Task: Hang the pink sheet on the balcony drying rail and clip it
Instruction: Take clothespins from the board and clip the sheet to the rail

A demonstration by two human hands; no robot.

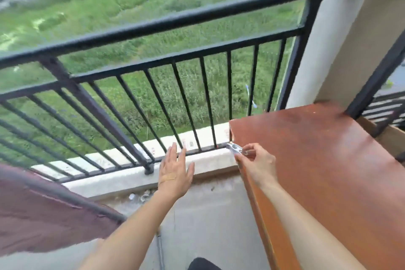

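The pink sheet [43, 210] hangs at the lower left, draped over a dark rail [65, 195] that slants across it. My left hand [175, 171] is held out flat with straight fingers in front of the concrete curb, holding nothing; a plaster sits on its back. To its right, my right hand [256, 162] pinches a small silver clip [234, 148] near the corner of the wooden table. The clip points left toward the railing's foot. Both hands are well to the right of the sheet.
A black balcony railing [175, 22] with vertical bars runs across the view above a pale concrete curb [135, 177]. A reddish-brown wooden table [317, 160] fills the right side. A white pillar [317, 50] stands at the back right. Grass lies far below.
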